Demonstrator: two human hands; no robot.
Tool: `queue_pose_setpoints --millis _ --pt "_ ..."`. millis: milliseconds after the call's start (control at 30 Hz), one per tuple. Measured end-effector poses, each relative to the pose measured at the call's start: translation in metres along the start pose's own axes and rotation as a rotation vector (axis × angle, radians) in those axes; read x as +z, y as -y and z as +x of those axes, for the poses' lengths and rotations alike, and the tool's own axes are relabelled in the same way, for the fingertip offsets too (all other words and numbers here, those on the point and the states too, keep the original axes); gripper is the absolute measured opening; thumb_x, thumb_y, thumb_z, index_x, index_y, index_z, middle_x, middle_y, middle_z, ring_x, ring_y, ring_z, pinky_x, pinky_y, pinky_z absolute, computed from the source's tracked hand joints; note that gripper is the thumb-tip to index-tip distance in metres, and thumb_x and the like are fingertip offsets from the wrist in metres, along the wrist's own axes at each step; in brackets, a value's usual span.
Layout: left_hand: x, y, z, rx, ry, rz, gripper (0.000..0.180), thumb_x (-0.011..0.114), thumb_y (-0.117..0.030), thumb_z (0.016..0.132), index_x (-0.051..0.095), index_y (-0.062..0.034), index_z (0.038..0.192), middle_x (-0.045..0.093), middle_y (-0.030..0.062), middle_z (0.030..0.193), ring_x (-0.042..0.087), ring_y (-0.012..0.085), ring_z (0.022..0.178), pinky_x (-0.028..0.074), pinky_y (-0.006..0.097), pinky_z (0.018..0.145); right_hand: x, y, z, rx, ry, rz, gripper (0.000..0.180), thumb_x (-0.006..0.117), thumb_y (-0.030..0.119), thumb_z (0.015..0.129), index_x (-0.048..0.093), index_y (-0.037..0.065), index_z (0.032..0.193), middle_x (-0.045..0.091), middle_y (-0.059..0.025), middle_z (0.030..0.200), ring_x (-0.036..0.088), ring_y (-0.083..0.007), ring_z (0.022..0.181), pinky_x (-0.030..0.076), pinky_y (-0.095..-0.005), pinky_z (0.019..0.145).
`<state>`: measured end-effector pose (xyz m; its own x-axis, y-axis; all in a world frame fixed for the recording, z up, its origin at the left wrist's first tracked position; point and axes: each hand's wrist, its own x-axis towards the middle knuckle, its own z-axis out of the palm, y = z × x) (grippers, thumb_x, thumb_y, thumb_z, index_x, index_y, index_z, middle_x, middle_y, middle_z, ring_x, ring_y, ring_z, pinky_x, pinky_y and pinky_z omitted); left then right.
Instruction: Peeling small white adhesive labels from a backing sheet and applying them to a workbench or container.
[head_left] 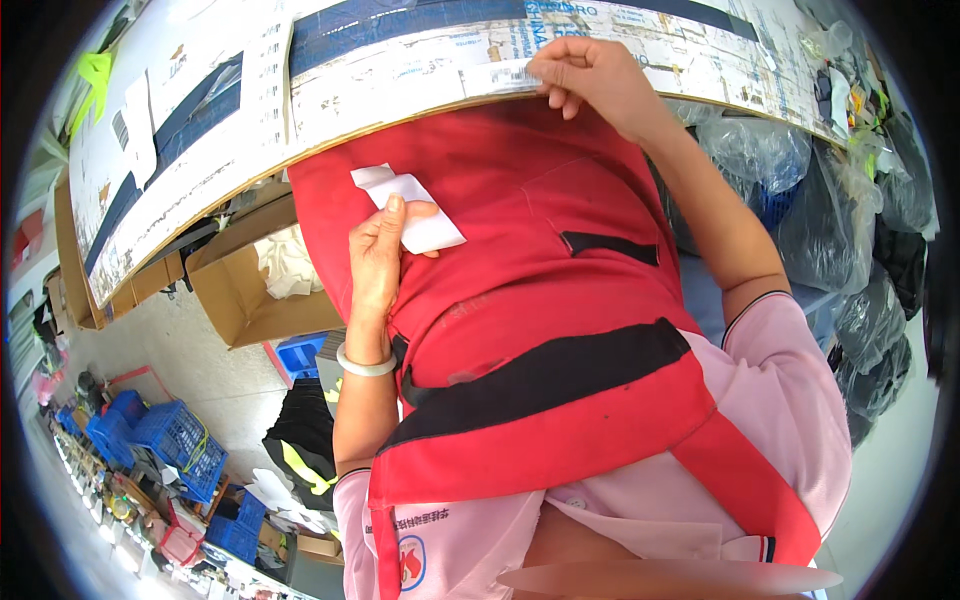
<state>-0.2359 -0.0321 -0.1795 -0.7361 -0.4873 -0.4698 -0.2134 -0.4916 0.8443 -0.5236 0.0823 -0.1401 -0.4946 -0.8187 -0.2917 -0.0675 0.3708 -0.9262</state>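
My left hand (378, 240) is closed on white paper slips (430, 215), thumb on top, held in front of the red apron (520, 200). One slip end sticks out past the fingers at the upper left. My right hand (585, 80) is over the front edge of the worktable (400, 75), its thumb and forefinger pinched together and the other fingers curled. Its fingertips meet the right end of a flat white strip with a barcode (500, 76) on the tabletop. Whether the fingers grip that strip cannot be made out.
Worn printed cardboard with dark blue patches covers the worktable. A white label (138, 130) lies at its left end. Below stands an open carton (245, 290) with white material inside. Blue crates (180, 445) are at lower left. Clear plastic bags (830, 220) crowd the right side.
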Motion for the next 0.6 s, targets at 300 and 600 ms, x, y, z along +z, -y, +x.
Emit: queue_pose_setpoints --millis 300,600 --pt "0.001 0.004 0.002 -0.020 -0.026 0.040 0.036 0.051 -0.028 0.098 0.068 0.0038 0.096 0.067 0.0098 0.078 0.059 0.0136 0.060 0.048 0.024 0.059 0.000 -0.003 0.019 0.000 0.059 -0.020 0.021 0.062 0.021 0.090 0.065 0.001 0.096 0.061 -0.0007 0.075 0.055 -0.0041 0.060 0.047 -0.0176 0.053" --pt "0.002 0.004 0.002 -0.016 -0.026 0.024 0.031 0.054 -0.024 0.096 0.069 0.0036 0.097 0.067 0.0091 0.080 0.059 0.0132 0.061 0.048 0.024 0.058 0.006 -0.009 0.023 -0.019 0.046 -0.052 0.021 0.063 0.021 0.089 0.065 0.001 0.095 0.062 -0.0018 0.074 0.057 -0.0056 0.060 0.048 -0.0181 0.051"
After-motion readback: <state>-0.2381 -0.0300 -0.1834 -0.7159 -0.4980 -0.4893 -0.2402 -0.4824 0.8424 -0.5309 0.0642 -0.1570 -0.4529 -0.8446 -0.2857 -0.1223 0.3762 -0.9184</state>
